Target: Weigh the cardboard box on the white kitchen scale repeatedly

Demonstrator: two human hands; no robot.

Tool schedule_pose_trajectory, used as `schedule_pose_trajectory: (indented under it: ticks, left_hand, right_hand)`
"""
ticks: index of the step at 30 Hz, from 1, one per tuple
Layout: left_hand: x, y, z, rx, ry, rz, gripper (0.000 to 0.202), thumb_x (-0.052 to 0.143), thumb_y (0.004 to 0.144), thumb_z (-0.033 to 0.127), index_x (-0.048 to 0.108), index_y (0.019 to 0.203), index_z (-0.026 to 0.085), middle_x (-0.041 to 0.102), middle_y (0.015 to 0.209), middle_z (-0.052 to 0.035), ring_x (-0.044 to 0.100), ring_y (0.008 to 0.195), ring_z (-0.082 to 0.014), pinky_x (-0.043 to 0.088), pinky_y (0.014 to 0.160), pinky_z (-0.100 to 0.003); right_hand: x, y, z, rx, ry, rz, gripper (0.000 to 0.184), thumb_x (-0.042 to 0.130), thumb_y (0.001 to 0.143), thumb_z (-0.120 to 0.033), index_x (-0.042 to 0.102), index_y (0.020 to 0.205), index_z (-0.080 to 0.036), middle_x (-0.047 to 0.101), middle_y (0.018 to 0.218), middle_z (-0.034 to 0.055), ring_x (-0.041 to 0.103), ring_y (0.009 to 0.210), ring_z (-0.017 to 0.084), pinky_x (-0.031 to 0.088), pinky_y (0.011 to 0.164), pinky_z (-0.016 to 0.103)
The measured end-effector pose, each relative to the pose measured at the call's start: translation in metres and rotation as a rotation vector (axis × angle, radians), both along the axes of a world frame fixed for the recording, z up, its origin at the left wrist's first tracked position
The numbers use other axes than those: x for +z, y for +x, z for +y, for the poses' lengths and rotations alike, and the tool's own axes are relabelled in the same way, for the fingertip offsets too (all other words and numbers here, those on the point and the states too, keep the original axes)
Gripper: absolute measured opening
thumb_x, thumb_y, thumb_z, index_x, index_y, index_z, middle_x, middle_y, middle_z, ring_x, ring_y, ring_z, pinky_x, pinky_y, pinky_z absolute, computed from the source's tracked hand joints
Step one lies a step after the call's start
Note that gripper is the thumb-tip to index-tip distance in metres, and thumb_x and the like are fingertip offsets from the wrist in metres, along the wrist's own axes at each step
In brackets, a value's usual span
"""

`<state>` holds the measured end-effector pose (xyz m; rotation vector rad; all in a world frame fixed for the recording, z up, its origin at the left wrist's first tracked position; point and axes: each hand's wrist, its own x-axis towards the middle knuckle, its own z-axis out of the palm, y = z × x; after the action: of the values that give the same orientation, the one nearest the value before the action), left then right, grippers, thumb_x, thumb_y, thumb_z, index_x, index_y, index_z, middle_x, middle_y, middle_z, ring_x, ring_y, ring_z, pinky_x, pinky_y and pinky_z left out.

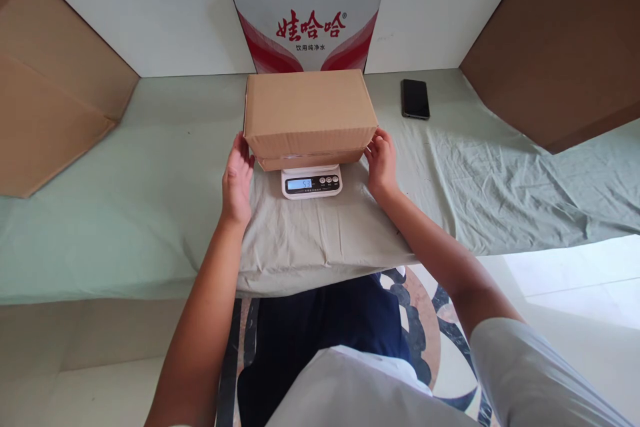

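A closed brown cardboard box (307, 103) sits over a small white digital scale (313, 195), hiding the scale's platform. The lit display shows digits that look like 53. My left hand (237, 180) is at the box's left side, palm turned inward and fingertips against its front left edge. On the other side, my right hand (382, 160) has its fingers bent around the lower right front corner. The box is between my two hands; some fingertips are hidden behind its edges.
Pale green cloth (165, 213) covers the bench, wrinkled on the right. A black phone (415, 99) lies right of the box. Behind stands a white and red printed carton (310, 20). Large cardboard pieces flank the bench at left (55, 93) and right (560, 47).
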<state>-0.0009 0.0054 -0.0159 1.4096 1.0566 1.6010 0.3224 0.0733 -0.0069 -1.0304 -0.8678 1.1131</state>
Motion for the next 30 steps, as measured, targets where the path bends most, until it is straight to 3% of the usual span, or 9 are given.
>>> schedule_pose_trajectory:
  ticks: [14,30]
  left_hand:
    - [-0.0012,0.0035,-0.0013,0.038,-0.029,0.026,0.111,0.044,0.093,0.106,0.053,0.177,0.033,0.041,0.191,-0.0101,0.028,0.182,-0.0400,0.026,0.150,-0.058]
    - [-0.0018,0.0038,-0.0020,0.024,-0.024,-0.005,0.106,0.048,0.094,0.104,0.059,0.173,0.035,0.046,0.189,-0.0094,0.033,0.181,-0.0393,0.029,0.149,-0.056]
  right_hand:
    - [-0.0008,-0.0002,-0.0008,0.003,0.003,-0.024,0.045,0.061,0.094,-0.065,0.064,0.127,-0.035,0.074,0.153,0.0040,0.069,0.148,0.027,0.048,0.139,0.059]
    - [0.0019,-0.0009,-0.0041,0.009,0.022,-0.034,0.046,0.062,0.093,-0.064,0.065,0.129,-0.035,0.070,0.157,0.0049,0.067,0.151,0.027,0.047,0.141,0.058]
